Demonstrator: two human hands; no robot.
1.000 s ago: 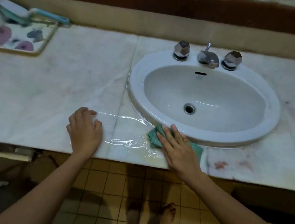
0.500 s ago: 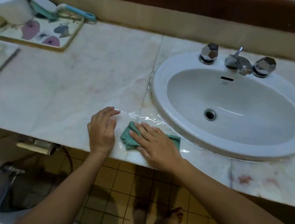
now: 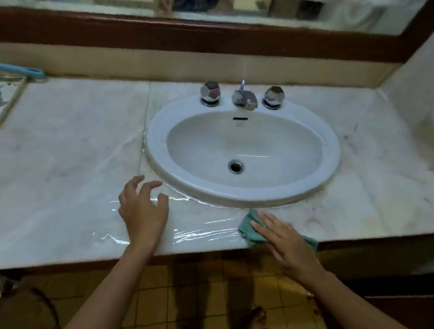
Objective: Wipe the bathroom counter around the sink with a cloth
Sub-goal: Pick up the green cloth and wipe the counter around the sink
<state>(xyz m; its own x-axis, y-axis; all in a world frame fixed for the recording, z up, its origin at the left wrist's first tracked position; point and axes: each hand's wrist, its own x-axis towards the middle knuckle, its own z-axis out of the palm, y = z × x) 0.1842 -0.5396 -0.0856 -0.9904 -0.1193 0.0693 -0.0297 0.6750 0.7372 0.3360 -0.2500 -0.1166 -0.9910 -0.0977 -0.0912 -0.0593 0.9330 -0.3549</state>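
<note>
Cloth (image 3: pixel 250 230): green, bunched, on the worktop (image 3: pixel 59 167) edge by the sink (image 3: pixel 331 162).
Right hand (image 3: pixel 287 241): flat on cloth, fingers straight.
Left hand (image 3: pixel 143 210): empty, fingers loosely spread.
Worktop: wet streaks.

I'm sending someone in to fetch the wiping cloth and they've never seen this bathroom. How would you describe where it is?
Find the white oval sink set in the marble counter. Go to the counter's front edge, just below the sink's front-right rim. There the right hand lies flat on a small crumpled teal-green cloth, the only green thing on that pale stone.
</note>
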